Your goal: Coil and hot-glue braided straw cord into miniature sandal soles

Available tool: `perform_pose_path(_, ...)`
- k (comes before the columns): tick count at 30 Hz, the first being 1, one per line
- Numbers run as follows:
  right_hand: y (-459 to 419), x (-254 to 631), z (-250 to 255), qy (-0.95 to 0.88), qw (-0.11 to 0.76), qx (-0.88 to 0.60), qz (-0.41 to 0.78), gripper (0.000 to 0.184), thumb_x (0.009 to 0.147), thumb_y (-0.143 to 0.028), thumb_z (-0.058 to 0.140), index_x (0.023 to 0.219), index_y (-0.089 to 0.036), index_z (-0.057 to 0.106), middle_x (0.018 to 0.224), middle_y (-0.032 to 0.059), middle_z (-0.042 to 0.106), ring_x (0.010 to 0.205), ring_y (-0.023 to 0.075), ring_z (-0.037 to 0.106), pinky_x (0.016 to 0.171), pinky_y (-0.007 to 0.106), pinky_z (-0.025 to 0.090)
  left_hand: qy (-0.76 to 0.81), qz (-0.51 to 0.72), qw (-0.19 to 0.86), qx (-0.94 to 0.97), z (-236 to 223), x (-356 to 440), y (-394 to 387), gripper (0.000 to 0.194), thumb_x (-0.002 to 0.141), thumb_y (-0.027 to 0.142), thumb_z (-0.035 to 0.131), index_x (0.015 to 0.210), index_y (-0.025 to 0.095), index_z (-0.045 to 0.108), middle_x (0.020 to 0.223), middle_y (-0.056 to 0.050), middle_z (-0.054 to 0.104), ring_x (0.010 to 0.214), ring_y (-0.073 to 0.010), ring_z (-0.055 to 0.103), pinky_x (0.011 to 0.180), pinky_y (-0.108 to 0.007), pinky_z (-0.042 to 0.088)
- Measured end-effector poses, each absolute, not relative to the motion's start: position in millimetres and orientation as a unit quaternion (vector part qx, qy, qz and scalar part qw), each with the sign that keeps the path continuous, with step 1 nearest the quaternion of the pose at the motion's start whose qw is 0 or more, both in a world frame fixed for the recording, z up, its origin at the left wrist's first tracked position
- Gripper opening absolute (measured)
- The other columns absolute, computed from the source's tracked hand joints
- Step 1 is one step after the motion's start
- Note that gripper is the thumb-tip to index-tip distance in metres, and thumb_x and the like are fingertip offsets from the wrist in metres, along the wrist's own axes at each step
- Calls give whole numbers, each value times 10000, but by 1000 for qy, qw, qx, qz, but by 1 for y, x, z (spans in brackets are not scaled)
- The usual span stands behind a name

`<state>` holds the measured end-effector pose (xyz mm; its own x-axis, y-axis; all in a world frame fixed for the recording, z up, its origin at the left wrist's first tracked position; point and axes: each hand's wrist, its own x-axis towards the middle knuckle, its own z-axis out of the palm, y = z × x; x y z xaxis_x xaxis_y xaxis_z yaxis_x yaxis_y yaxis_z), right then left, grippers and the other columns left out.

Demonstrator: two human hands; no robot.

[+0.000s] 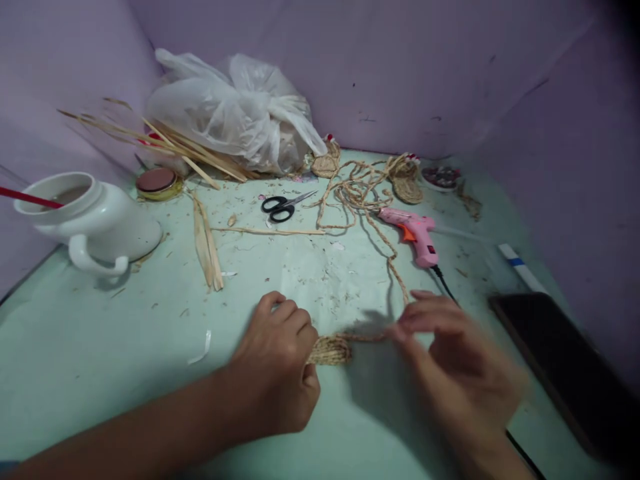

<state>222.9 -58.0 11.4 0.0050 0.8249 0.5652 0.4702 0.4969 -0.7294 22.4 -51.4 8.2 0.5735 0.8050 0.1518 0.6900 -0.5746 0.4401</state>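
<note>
My left hand (280, 360) is closed around a small coiled piece of braided straw (331, 351), whose rounded end sticks out to the right of my fingers. From that coil a straw cord (367, 338) runs to my right hand (450, 367), which pinches it between thumb and fingertips. My right hand is partly smeared by motion. Beyond it the cord goes up the table to a loose tangle of braided cord (357, 193). A pink glue gun (413, 233) with an orange trigger lies beside the tangle.
Black-handled scissors (283, 207) and straw strips (206, 250) lie further back. A white mug-like jar (110, 220) stands left, near a knotted plastic bag (240, 113). Small woven slippers (407, 183) sit at the back. A dark phone (560, 367) lies right, near the glue gun's cable.
</note>
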Motion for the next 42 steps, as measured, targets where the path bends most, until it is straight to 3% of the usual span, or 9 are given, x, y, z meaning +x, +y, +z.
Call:
perform_pose_path(2, -53, 233, 10, -560, 605, -549, 138, 132, 756, -125, 674, 775, -239, 610, 717, -16, 592, 691, 158, 560, 722, 338, 468, 429, 175, 179, 868, 8, 21, -51, 92, 625, 160, 545, 700, 152, 597, 730, -60, 573, 742, -206, 500, 859, -455, 352)
perform_pose_path(5, -49, 239, 5, -493, 619, -597, 134, 94, 743, -203, 713, 780, -228, 630, 707, -16, 596, 627, 142, 544, 595, 283, 441, 426, 162, 193, 869, 9, 19, -50, 101, 638, 184, 559, 718, 156, 612, 749, -57, 592, 755, -206, 517, 862, -453, 350)
perform_pose_path(14, -50, 224, 9, -644, 524, -551, 86, 100, 768, -157, 629, 689, -200, 584, 656, -22, 577, 595, 129, 503, 604, 284, 417, 427, 140, 145, 881, 12, 26, -55, 37, 610, 173, 541, 611, 150, 570, 706, -55, 582, 744, -203, 506, 817, -418, 375)
perform_pose_path(21, -46, 236, 11, -711, 461, -515, 128, 52, 799, -149, 608, 789, -185, 644, 691, -4, 636, 587, 119, 553, 561, 248, 461, 431, 109, 118, 888, 16, 26, -57, 57, 635, 181, 527, 652, 146, 568, 725, -59, 578, 760, -211, 500, 840, -425, 373)
perform_pose_path(27, -58, 222, 3, -834, 296, -412, 219, 156, 803, -124, 600, 773, -216, 722, 716, -5, 683, 654, 113, 631, 601, 208, 479, 435, 108, 160, 880, 15, 22, -56, 76, 655, 162, 533, 700, 154, 593, 763, -53, 580, 778, -207, 505, 835, -423, 370)
perform_pose_path(35, -61, 217, -2, -826, 240, -459, 220, 204, 758, -49, 552, 677, -199, 664, 668, -9, 646, 652, 130, 608, 593, 222, 456, 428, 91, 229, 870, 16, 18, -49, 80, 699, 169, 562, 651, 164, 626, 754, -39, 565, 772, -199, 524, 838, -434, 361)
perform_pose_path(38, -61, 218, -1, -825, 244, -458, 222, 189, 798, -92, 541, 722, -202, 675, 692, -2, 662, 660, 133, 615, 600, 226, 466, 436, 84, 243, 862, 18, 12, -48, 52, 711, 185, 611, 743, 176, 650, 813, -34, 599, 822, -209, 540, 858, -439, 365)
perform_pose_path(42, -62, 220, 1, -827, 244, -459, 214, 138, 827, -164, 558, 831, -204, 691, 711, 10, 675, 651, 142, 621, 603, 247, 471, 501, 144, 323, 790, 33, -5, -38, 356, 677, 271, 665, 1015, 174, 613, 944, -38, 632, 839, -191, 574, 775, -338, 449)
